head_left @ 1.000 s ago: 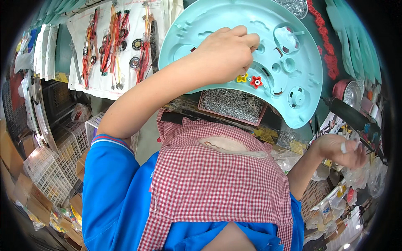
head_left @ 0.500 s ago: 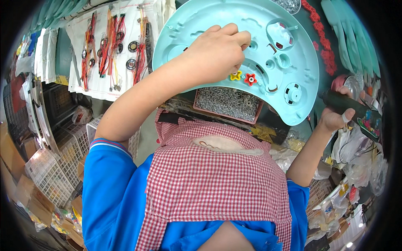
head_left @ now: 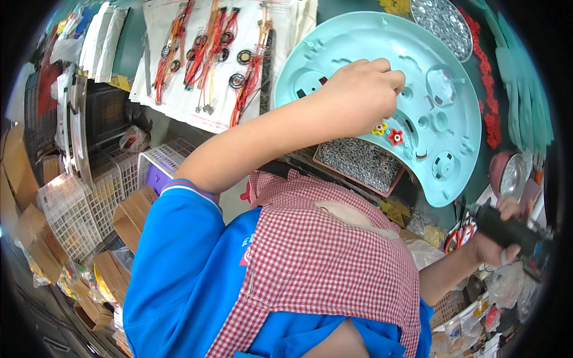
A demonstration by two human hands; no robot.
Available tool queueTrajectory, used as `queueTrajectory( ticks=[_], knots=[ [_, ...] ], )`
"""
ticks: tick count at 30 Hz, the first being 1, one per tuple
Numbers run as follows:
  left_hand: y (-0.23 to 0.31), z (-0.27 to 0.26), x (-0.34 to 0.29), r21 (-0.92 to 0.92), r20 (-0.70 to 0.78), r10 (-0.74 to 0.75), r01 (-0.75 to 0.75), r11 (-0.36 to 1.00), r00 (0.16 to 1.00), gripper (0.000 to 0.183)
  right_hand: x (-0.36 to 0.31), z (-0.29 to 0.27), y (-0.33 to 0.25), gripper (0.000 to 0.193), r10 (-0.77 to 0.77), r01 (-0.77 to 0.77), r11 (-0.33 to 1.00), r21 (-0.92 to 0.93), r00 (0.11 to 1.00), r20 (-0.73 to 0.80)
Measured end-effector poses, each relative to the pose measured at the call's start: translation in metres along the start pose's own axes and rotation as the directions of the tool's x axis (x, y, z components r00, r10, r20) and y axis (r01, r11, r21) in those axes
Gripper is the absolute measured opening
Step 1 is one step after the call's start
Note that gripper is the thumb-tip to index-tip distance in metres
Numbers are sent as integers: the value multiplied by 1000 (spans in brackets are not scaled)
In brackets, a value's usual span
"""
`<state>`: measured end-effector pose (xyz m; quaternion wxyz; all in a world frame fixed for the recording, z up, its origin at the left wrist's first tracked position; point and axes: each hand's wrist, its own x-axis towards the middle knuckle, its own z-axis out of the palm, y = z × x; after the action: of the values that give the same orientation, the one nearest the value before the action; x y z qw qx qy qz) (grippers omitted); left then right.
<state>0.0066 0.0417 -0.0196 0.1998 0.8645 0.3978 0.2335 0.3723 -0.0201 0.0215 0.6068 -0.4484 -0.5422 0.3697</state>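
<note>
A curved pale-teal plastic shell (head_left: pixel 358 42) lies on the bench with its inner side up, showing bosses and holes. My left hand (head_left: pixel 367 95) is over its near inner edge, fingers bent and closed together; the fingertips are hidden, and I cannot see what they hold. Just below those fingers a yellow star-shaped piece (head_left: pixel 379 128) sits in the shell, partly covered by the hand. Beside it is a red star-shaped piece (head_left: pixel 396 138). Off to the right, my right hand (head_left: pixel 490 247) grips a dark power screwdriver (head_left: pixel 498 227), apart from the shell.
A pinkish tray (head_left: pixel 391 190) of small screws stands at the near edge of the shell. Speakers with red wires (head_left: pixel 237 81) lie on white sheeting (head_left: pixel 179 113) at left. At the far right are a bowl of metal parts (head_left: pixel 444 27), a red strand (head_left: pixel 488 77) and stacked teal pieces (head_left: pixel 519 89).
The whole view has shifted, so the bench things appear farther right. My right hand and the screwdriver have come lower, away from the shell. My left hand remains over the star pieces.
</note>
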Motion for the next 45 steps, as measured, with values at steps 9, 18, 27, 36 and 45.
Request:
queueTrajectory(
  ticks=[9, 18, 27, 36, 45],
  knots=[
    [-37, -61, -156, 443, -238, -599, 634, 633, 764, 21, -41, 35, -12, 99, 9, -23, 989, 147, 995, 97],
    [-46, -75, -166, 5, -500, -735, 850, 527, 458, 9, -32, 63, -13, 98, 22, -41, 988, 150, 991, 129],
    [-45, -95, -159, -354, -907, -384, 182, 917, 170, 12, -33, 77, -11, 100, -4, -8, 997, 82, 989, 148],
    [-40, -73, -165, -339, -560, -743, 718, 608, 365, 19, -27, 87, -9, 101, -20, 5, 997, 81, 982, 186],
    [-55, -60, -123, 229, -408, -433, 549, 804, 804, 10, -30, 98, -9, 104, -18, -7, 992, 128, 981, 193]
  ],
)
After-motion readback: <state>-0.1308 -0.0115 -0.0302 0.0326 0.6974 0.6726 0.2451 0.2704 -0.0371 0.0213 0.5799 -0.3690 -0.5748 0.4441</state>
